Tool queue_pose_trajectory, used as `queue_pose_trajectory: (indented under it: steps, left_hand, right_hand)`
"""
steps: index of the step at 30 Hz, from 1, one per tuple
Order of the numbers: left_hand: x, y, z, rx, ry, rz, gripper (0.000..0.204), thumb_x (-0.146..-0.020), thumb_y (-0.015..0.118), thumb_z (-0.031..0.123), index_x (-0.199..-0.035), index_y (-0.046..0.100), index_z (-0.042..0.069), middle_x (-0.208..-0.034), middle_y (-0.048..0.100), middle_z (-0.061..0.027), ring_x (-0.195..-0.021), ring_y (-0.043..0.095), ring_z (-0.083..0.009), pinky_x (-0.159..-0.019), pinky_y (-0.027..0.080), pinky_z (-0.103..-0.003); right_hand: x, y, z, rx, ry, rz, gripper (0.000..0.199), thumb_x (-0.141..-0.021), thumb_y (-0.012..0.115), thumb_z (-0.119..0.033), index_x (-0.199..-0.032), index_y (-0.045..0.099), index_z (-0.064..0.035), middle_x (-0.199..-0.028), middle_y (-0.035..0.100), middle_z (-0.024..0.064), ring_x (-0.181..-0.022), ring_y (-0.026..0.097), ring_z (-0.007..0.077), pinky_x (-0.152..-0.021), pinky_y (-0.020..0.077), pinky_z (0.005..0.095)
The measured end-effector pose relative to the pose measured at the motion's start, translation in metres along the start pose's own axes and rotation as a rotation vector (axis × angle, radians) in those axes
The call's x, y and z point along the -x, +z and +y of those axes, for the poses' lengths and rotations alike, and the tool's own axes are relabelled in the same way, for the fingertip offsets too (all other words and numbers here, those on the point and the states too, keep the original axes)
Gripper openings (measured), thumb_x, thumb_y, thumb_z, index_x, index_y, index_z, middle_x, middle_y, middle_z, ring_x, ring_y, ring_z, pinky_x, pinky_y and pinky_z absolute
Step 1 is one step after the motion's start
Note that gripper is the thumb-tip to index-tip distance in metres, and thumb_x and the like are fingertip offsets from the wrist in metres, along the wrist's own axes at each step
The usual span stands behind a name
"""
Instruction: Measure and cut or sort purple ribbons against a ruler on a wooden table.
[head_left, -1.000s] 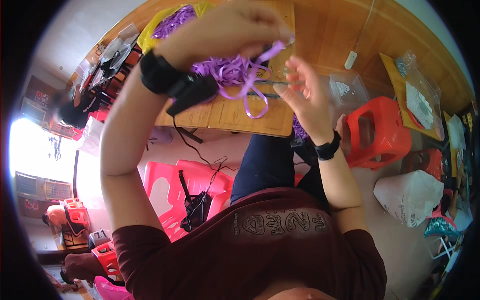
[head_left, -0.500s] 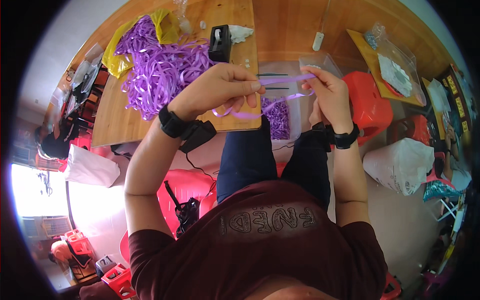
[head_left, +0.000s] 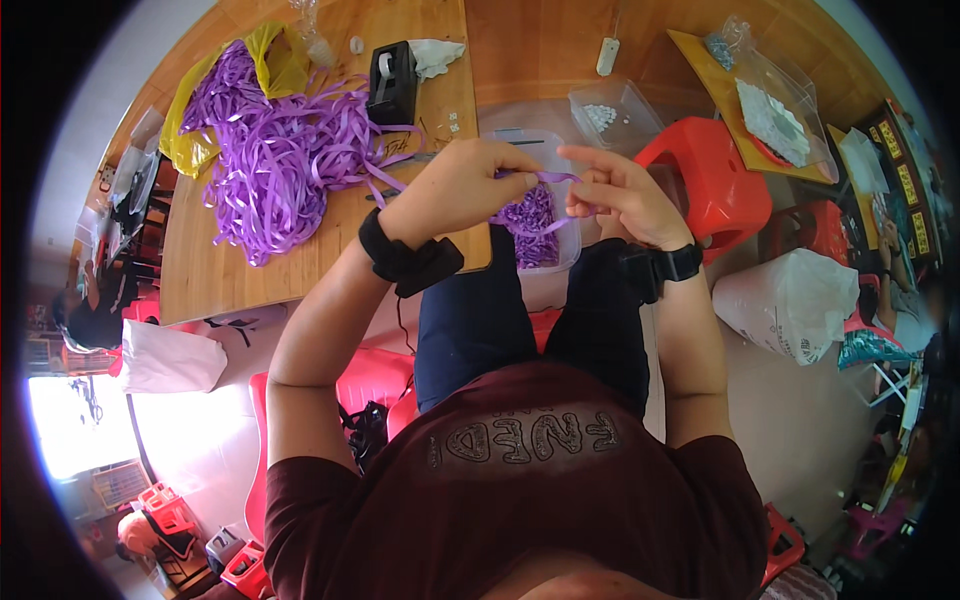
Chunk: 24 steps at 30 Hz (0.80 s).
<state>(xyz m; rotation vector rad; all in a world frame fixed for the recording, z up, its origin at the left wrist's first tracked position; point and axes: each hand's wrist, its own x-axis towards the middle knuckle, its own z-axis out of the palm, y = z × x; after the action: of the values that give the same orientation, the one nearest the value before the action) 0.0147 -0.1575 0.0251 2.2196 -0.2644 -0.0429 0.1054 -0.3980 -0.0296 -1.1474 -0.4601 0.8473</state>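
Observation:
A narrow purple ribbon spans the gap between my two hands. My left hand is closed on one part of it, thumb pressed against the fingers. My right hand grips the other part between thumb and curled fingers, its index finger stretched out to the left. Both hands hover above a clear plastic bin that holds a heap of purple ribbon pieces. A large tangle of purple ribbon lies on the wooden table, partly spilling from a yellow plastic bag. Loose strands reach toward my left wrist.
On the table stand a black tape dispenser and a crumpled white tissue. Another clear bin holds small white pieces. To the right are a red stool and a white sack. Other people sit at the far sides.
My hands have drawn closer together, and the ribbon span between them is shorter. My right index finger now extends. The whole view has shifted, moving the table leftward in the picture.

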Motion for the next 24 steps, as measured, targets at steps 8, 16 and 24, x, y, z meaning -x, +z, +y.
queue_pose_trajectory:
  steps: [8,16,24]
  left_hand:
    - [0.002,0.054,-0.012,-0.197,0.261,0.072,0.031,-0.085,0.06,0.018,-0.111,0.066,0.002,-0.101,0.066,-0.0195,-0.099,0.062,-0.0372,-0.086,0.051,-0.044]
    - [0.015,0.065,-0.029,-0.156,0.18,-0.126,0.032,-0.09,0.063,0.02,-0.114,0.064,0.0,-0.112,0.065,-0.0172,-0.106,0.061,-0.0369,-0.093,0.049,-0.043]
    - [0.002,0.021,-0.036,-0.211,0.146,0.008,0.021,-0.089,0.062,0.016,-0.102,0.07,0.002,-0.097,0.068,-0.0177,-0.095,0.064,-0.036,-0.085,0.051,-0.042]
  right_hand:
    - [-0.044,-0.034,0.036,0.638,-0.269,0.238,0.021,-0.092,0.064,-0.012,-0.109,0.073,-0.0027,-0.088,0.073,0.0079,-0.076,0.066,0.0121,-0.072,0.0526,0.0268]
    - [-0.094,-0.033,0.033,0.959,-0.455,0.123,0.022,-0.094,0.061,-0.003,-0.112,0.073,-0.0056,-0.101,0.073,0.0104,-0.091,0.067,0.0149,-0.081,0.0516,0.0258]
    - [-0.145,-0.054,0.052,0.564,-0.238,-0.001,0.025,-0.095,0.058,0.002,-0.117,0.07,0.0006,-0.104,0.072,0.0067,-0.097,0.065,0.0117,-0.087,0.0505,0.0253]
